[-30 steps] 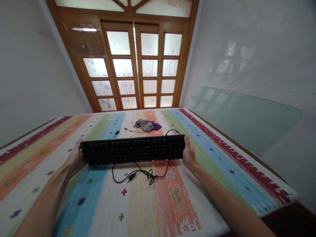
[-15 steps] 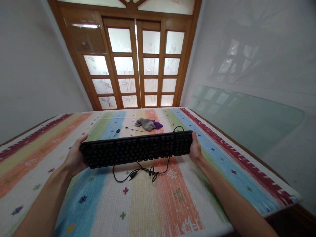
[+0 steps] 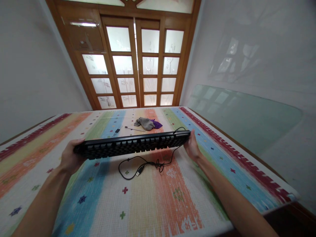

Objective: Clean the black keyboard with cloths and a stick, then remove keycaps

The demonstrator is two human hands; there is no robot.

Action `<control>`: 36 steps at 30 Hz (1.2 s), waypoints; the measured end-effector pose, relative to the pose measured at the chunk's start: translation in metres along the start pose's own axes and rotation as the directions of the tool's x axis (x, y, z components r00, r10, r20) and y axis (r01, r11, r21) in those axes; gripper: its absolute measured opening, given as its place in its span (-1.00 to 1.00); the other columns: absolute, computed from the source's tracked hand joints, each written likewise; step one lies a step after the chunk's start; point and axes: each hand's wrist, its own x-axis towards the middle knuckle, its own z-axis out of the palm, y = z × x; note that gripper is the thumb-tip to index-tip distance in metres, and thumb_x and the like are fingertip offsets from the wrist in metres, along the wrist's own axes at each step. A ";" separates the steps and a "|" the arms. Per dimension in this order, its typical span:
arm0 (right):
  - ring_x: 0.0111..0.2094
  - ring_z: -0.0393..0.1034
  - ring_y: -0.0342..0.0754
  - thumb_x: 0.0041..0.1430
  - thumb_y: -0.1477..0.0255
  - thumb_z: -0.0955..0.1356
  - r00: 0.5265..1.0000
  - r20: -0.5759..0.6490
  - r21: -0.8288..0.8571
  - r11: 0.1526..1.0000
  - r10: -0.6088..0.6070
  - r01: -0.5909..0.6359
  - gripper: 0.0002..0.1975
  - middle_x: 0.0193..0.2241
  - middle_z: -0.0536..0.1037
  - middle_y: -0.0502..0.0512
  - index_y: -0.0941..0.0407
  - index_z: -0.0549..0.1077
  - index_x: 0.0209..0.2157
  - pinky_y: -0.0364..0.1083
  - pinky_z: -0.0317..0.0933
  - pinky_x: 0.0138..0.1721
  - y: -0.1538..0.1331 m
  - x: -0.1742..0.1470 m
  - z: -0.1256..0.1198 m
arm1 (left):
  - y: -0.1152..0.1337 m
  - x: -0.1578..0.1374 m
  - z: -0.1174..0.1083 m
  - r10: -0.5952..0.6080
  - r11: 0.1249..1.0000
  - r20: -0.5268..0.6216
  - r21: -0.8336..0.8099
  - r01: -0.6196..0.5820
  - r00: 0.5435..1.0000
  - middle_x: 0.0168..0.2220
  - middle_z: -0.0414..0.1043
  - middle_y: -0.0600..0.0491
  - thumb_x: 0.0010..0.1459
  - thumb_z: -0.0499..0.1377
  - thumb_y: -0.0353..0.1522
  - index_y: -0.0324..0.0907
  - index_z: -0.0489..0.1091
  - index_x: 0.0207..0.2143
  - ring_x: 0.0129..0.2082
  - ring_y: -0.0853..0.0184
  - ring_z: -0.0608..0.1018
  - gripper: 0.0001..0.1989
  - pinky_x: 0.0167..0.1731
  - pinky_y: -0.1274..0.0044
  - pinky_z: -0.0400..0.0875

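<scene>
A black keyboard [image 3: 133, 144] is held up above the bed or table, tipped so that its keys face down and toward me and its long back edge is on top. My left hand [image 3: 71, 156] grips its left end, and my right hand [image 3: 192, 144] is closed round its right end. From the keyboard a thin black cable [image 3: 148, 163] hangs below in a loose loop with a tangle in it. The cable's USB plug [image 3: 139, 171] shows its metal tip.
Beyond the keyboard lie a crumpled grey cloth [image 3: 145, 123] and a purple cloth [image 3: 157, 124]. To their left are a thin dark stick [image 3: 134, 129] and a small black object [image 3: 117, 131]. A striped cover [image 3: 113, 204] is spread underneath. A glass panel [image 3: 247, 115] leans on the right wall.
Both hands have tilted the keyboard, so its keys now face further down and its back edge shows. The cable and plug have swung slightly to the right.
</scene>
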 end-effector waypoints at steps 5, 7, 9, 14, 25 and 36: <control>-0.11 0.51 0.07 -0.03 -0.09 0.40 0.997 -0.065 0.131 0.991 0.050 -0.042 -0.57 -0.30 0.64 0.00 0.00 0.49 -0.42 0.03 0.39 -0.08 0.000 0.001 -0.001 | 0.001 -0.004 -0.003 0.223 0.959 0.361 0.088 -0.271 0.906 -0.22 0.61 -0.12 -0.12 0.14 -0.02 -0.28 0.58 -0.27 -0.13 -0.08 0.52 -0.44 -0.07 0.26 0.37; -0.16 0.52 0.01 -0.02 0.03 0.42 0.992 -0.126 0.175 0.984 0.011 0.011 -0.66 -0.24 0.63 0.00 0.01 0.51 -0.39 -0.02 0.39 -0.09 -0.002 0.000 -0.001 | 0.002 -0.007 -0.002 0.333 0.892 0.437 0.142 -0.430 0.836 -0.09 0.58 -0.13 -0.09 0.13 0.01 -0.24 0.59 -0.20 0.01 -0.17 0.46 -0.41 0.02 0.22 0.30; -0.21 0.51 -0.02 -0.03 0.10 0.41 0.981 -0.186 0.208 0.973 -0.060 0.099 -0.68 -0.17 0.61 0.03 0.04 0.55 -0.36 -0.05 0.39 -0.09 -0.005 0.000 -0.001 | 0.001 -0.011 0.001 0.410 0.804 0.520 0.182 -0.566 0.749 0.02 0.52 -0.11 -0.06 0.11 0.03 -0.18 0.57 -0.15 0.12 -0.21 0.38 -0.41 0.08 0.20 0.26; -0.29 0.52 -0.04 -0.06 0.15 0.37 0.938 -0.315 0.253 0.941 -0.142 0.227 -0.68 -0.20 0.59 0.08 0.09 0.56 -0.37 -0.04 0.41 -0.16 -0.016 -0.001 -0.004 | -0.007 -0.018 0.010 0.412 0.640 0.666 0.274 -0.718 0.622 0.25 0.30 -0.04 0.03 0.01 0.05 -0.08 0.48 0.05 0.17 -0.23 0.34 -0.35 0.07 0.14 0.28; -0.39 0.43 -0.13 -0.08 0.11 0.44 0.897 -0.438 0.214 0.962 -0.061 0.170 -0.68 -0.41 0.52 -0.03 0.09 0.46 -0.49 -0.14 0.40 -0.43 -0.019 0.009 -0.009 | -0.014 -0.018 0.005 0.104 0.710 0.813 0.343 -0.615 0.573 0.37 0.08 0.05 -0.01 0.07 -0.14 0.01 0.22 0.25 0.28 -0.03 0.24 -0.29 0.11 0.27 0.29; -0.37 0.39 -0.10 -0.11 0.15 0.45 0.916 -0.365 0.181 0.953 -0.164 0.243 -0.69 -0.38 0.49 0.04 0.11 0.45 -0.58 -0.10 0.42 -0.41 -0.022 0.004 0.000 | -0.009 -0.019 0.011 -0.292 0.568 0.830 0.550 -0.612 0.475 0.27 0.27 0.02 -0.15 0.18 -0.18 0.02 -0.14 0.40 0.16 -0.07 0.39 0.04 0.12 0.25 0.29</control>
